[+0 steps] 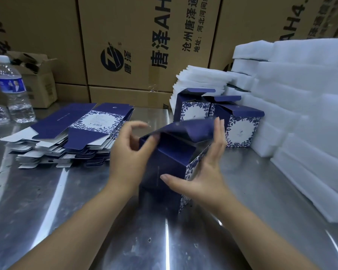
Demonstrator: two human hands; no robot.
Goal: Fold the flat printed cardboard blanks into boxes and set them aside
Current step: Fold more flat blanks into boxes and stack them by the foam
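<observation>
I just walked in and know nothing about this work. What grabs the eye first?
A half-folded dark blue box is at the centre, between the left hand and the right hand. A stack of flat blanks lies to its left; finished boxes and white foam sheets stand back right.

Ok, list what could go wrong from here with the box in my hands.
1. The top flap is bowed over the box; pressed down by the right hand, it may crease instead of tucking in.
2. The fingers of the left hand sit curled at the open end; a hasty push there could skew the fold.
3. The finished boxes stand close behind; setting this one down could topple them.
</observation>
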